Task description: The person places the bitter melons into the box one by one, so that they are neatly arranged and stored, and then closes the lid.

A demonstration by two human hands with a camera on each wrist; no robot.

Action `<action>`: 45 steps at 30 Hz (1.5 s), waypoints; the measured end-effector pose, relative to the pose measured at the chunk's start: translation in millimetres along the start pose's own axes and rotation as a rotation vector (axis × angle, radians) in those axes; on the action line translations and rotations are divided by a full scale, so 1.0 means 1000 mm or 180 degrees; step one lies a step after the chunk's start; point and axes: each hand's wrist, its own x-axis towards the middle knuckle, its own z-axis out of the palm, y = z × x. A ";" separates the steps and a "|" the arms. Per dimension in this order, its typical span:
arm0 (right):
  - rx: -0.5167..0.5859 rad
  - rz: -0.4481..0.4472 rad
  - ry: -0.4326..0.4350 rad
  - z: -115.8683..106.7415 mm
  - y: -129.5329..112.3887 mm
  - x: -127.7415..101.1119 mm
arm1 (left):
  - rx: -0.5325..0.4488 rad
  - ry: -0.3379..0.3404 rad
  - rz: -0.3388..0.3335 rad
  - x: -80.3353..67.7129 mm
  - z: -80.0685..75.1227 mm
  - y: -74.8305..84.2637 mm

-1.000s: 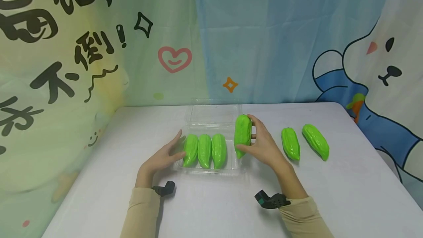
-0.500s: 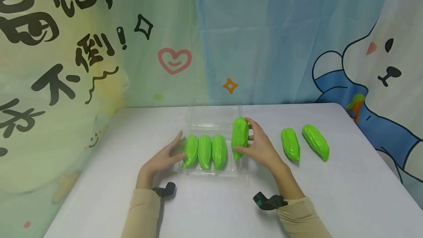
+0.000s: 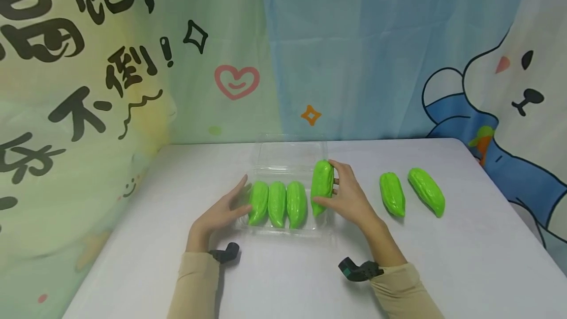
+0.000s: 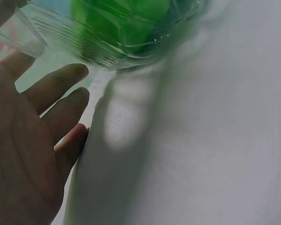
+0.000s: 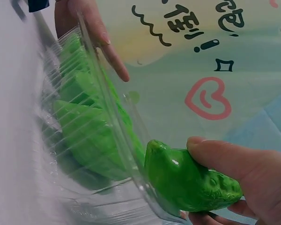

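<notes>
A glossy green bitter melon [image 3: 322, 187], bumpy and pointed at one end, is gripped between the thumb and fingers of my right hand [image 3: 350, 196]. In the right wrist view it overlaps the rim of a clear plastic box [image 5: 117, 117]. Three similar melons lie side by side in that box, among them the left one [image 3: 258, 203] and the middle one [image 3: 277, 204]. My left hand [image 3: 221, 212] is at the box's left end with fingers extended and its thumb over the rim. The left wrist view shows the fingers [image 4: 61, 86] spread beside the box wall.
Two more bitter melons lie on the white table [image 3: 283, 279] at the right, one nearer [image 3: 392, 194] and one farther out [image 3: 426, 192]. The box's clear lid [image 3: 290, 154] is folded back toward the printed curtain [image 3: 376, 63].
My right hand has carried its bitter melon slightly left and lower, over the right part of the box. My left hand has stayed at the box's left end.
</notes>
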 end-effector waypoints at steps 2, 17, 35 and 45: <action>-0.0026 0.0017 -0.0025 0.002 0.000 0.001 | 0.0002 0.0005 0.0004 0.000 0.000 0.000; -0.0399 -0.0071 -0.0038 0.009 -0.001 0.002 | -0.0231 0.0039 -0.0037 0.000 0.003 -0.001; -0.0884 -0.0231 -0.0004 0.020 -0.001 0.001 | -0.0270 0.0056 -0.0016 -0.002 0.004 0.002; -0.1171 -0.0225 0.0002 0.024 0.000 0.001 | -0.0158 0.0047 -0.0045 -0.003 0.004 0.005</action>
